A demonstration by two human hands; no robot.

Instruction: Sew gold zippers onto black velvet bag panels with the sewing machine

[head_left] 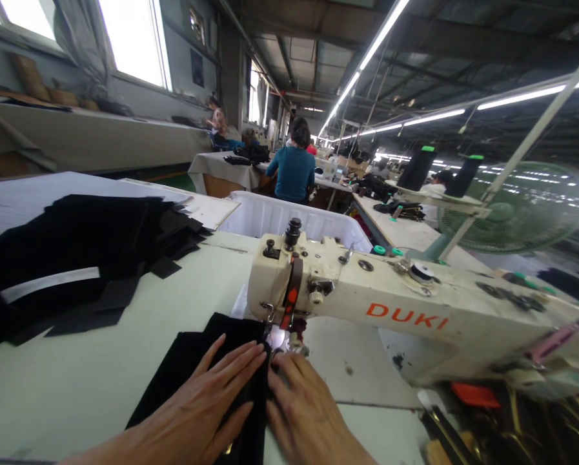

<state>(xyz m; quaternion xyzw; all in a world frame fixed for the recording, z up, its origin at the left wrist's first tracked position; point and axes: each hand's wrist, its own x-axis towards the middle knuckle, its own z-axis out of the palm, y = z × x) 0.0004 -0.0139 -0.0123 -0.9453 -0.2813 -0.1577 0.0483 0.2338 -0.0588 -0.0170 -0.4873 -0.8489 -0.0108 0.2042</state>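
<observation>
A piece of black fabric (pixel 163 374) lies on the pale sewing table, its right edge running up to the needle area of a white sewing machine (pixel 337 278) marked DUKI. My left hand (pixel 202 400) rests flat on the fabric, fingers stretched toward the presser foot. Beside it, my right hand (pixel 303 400) has its fingers bent at the fabric's right edge, just in front of the lit needle area (pixel 277 337). Those fingertips look pinched on the edge, partly hidden by the hand. A small shiny gold bit shows under the left hand.
A pile of black cut pieces (pixel 105 239) covers the table's left. Behind the machine stands a white plastic bin (pixel 299 210). Black thread cones (pixel 416 169) and a green fan (pixel 507 206) are at right. Brown and gold items (pixel 516 420) lie lower right. A person in teal (pixel 292 169) sits ahead.
</observation>
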